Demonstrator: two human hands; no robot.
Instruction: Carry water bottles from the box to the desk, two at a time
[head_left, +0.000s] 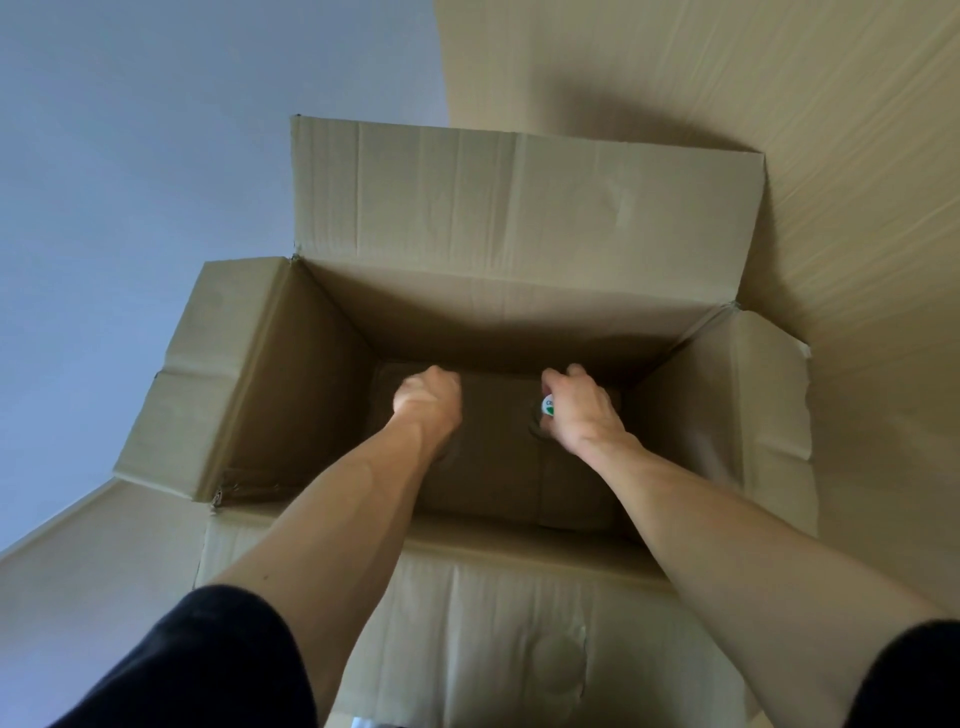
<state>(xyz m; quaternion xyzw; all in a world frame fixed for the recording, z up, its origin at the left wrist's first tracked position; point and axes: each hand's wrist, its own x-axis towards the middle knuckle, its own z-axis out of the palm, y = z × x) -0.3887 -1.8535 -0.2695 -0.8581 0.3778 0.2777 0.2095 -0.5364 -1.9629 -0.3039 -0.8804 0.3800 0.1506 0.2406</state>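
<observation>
A large open cardboard box (332, 364) stands below me with all flaps folded out. Both my arms reach down inside it. My right hand (582, 410) curls round the top of a water bottle (548, 406), whose white cap with a green mark shows beside my thumb; the body below is dark and mostly hidden. My left hand (428, 397) is curled into a fist near the box floor, apparently round the top of a second bottle, which is hidden under the hand in the shadow.
The box's far flap (519, 202) stands up against a beige wall (779, 78). A grey-blue wall (156, 130) lies to the left. The near flap (493, 623) hangs toward me. Black sleeves show at the bottom corners.
</observation>
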